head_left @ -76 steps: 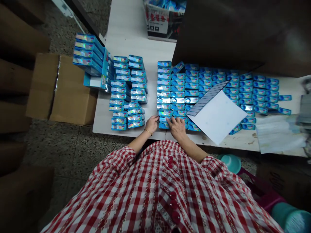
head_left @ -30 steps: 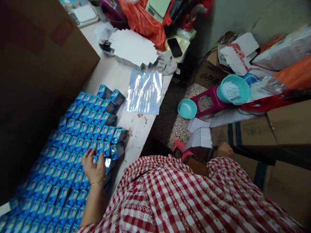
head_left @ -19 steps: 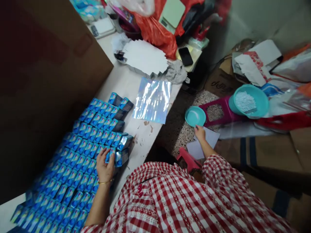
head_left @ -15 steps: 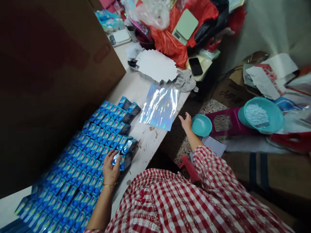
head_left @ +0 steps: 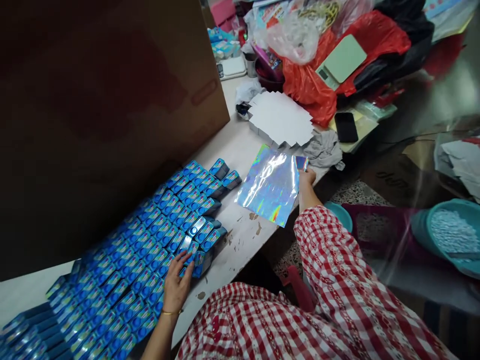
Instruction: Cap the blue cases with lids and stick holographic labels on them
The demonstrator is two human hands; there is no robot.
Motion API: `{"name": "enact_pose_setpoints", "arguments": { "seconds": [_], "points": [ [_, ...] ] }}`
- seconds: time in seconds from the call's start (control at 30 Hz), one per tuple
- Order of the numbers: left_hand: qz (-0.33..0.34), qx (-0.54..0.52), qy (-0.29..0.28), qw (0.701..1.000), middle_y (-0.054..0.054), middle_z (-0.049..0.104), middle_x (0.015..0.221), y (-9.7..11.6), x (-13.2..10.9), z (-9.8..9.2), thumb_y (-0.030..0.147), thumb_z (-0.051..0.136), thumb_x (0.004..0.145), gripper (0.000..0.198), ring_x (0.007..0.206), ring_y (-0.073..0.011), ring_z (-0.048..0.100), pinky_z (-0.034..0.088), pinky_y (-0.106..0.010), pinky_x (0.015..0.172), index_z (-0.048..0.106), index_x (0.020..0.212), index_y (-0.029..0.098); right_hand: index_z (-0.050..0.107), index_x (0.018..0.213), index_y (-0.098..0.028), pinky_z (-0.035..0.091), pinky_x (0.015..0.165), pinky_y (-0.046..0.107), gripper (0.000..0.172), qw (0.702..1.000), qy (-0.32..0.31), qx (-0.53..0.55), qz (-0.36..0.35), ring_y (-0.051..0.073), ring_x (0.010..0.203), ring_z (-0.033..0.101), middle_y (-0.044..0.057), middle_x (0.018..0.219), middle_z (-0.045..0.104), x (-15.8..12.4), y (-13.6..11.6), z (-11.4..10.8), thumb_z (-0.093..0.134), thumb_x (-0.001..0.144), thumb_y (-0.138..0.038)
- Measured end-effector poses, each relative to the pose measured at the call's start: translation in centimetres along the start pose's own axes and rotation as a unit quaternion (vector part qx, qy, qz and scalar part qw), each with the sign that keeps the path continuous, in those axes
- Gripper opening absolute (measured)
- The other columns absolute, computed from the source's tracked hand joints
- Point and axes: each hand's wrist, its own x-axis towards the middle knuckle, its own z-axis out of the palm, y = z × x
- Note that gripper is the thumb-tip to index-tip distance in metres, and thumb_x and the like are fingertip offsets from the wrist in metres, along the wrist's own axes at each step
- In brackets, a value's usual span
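Rows of small blue tins [head_left: 150,240] stand packed together on the white table. At their near right edge, my left hand [head_left: 177,285] has its thumb and fingers around the top of one tin, still among the others. My right hand [head_left: 308,179] pinches the right corner of a shiny holographic foil sheet [head_left: 268,185], and that corner bends up at the fingers. Most of the sheet lies on the table to the right of the tins. My right fingertips are partly hidden behind the corner.
A large brown cardboard box [head_left: 112,100] rises at the left. Behind the foil sit a white block of small boxes [head_left: 281,117], a grey cloth [head_left: 323,149], a phone [head_left: 345,127] and a scale [head_left: 342,61] on red bags. Teal basins [head_left: 455,230] stand right, below the table edge [head_left: 247,250].
My right hand has moved from beside the table up to the foil sheet and taken its corner. My left hand stays at the edge tins. The view has shifted left.
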Motion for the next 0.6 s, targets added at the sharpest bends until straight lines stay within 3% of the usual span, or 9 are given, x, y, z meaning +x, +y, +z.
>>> {"name": "enact_pose_setpoints", "arguments": {
  "seconds": [0.13,0.2,0.27,0.4,0.5,0.6],
  "points": [
    [-0.014,-0.05,-0.046,0.998,-0.011,0.066,0.104,2.0,1.1,0.5,0.05,0.051,0.077,0.038,0.102,-0.0244,0.06,0.046,-0.043,0.093,0.067,0.092,0.019,0.049,0.075,-0.017,0.045,0.063,0.023,0.015,0.976,0.015,0.217,-0.02,0.009,0.061,0.049,-0.006,0.063,0.047,-1.4,-1.2,-3.0,0.054,0.067,-0.029],
    [-0.014,-0.081,-0.09,0.993,-0.01,0.067,0.103,4.2,2.3,0.9,0.048,0.05,0.079,0.038,0.1,-0.0233,0.061,0.046,-0.042,0.093,0.066,0.097,0.019,0.044,0.068,-0.019,0.046,0.059,0.023,0.022,0.952,-0.022,0.3,-0.05,0.008,0.056,0.049,-0.008,0.058,0.043,-3.5,-2.1,-6.0,0.062,0.062,-0.03],
    [0.011,-0.114,-0.119,0.986,-0.01,0.064,0.113,7.1,4.1,1.4,0.047,0.052,0.08,0.042,0.107,-0.023,0.058,0.042,-0.042,0.098,0.062,0.109,0.019,0.045,0.068,-0.019,0.047,0.057,0.023,0.03,0.926,-0.091,0.357,-0.079,0.008,0.056,0.052,-0.007,0.06,0.048,-6.4,-3.5,-9.6,0.071,0.055,-0.029],
    [0.095,-0.205,-0.058,0.972,-0.014,0.039,0.142,12.9,9.2,2.3,0.048,0.071,0.065,0.078,0.133,-0.0273,0.034,0.028,-0.043,0.109,0.044,0.131,0.018,0.053,0.07,-0.019,0.05,0.056,0.025,0.032,0.901,-0.212,0.36,-0.115,0.01,0.058,0.058,-0.004,0.065,0.057,-12.7,-7.1,-14.9,0.077,0.051,-0.025],
    [0.123,-0.313,-0.041,0.941,-0.016,0.047,0.135,14.9,12.3,2.0,0.045,0.078,0.056,0.09,0.127,-0.0284,0.041,0.037,-0.039,0.101,0.041,0.133,0.017,0.058,0.075,-0.02,0.052,0.054,0.028,0.031,0.891,-0.291,0.321,-0.135,0.013,0.059,0.059,-0.001,0.068,0.06,-15.8,-9.3,-15.6,0.078,0.053,-0.028],
    [0.112,-0.426,-0.061,0.896,-0.007,0.065,0.092,14.5,12.4,0.7,0.041,0.072,0.066,0.068,0.087,-0.0174,0.062,0.047,-0.028,0.079,0.05,0.125,0.015,0.058,0.076,-0.02,0.053,0.057,0.031,0.028,0.889,-0.323,0.277,-0.171,0.015,0.06,0.06,0.0,0.069,0.061,-16.8,-11.0,-14.1,0.076,0.058,-0.033]
  ]
}}
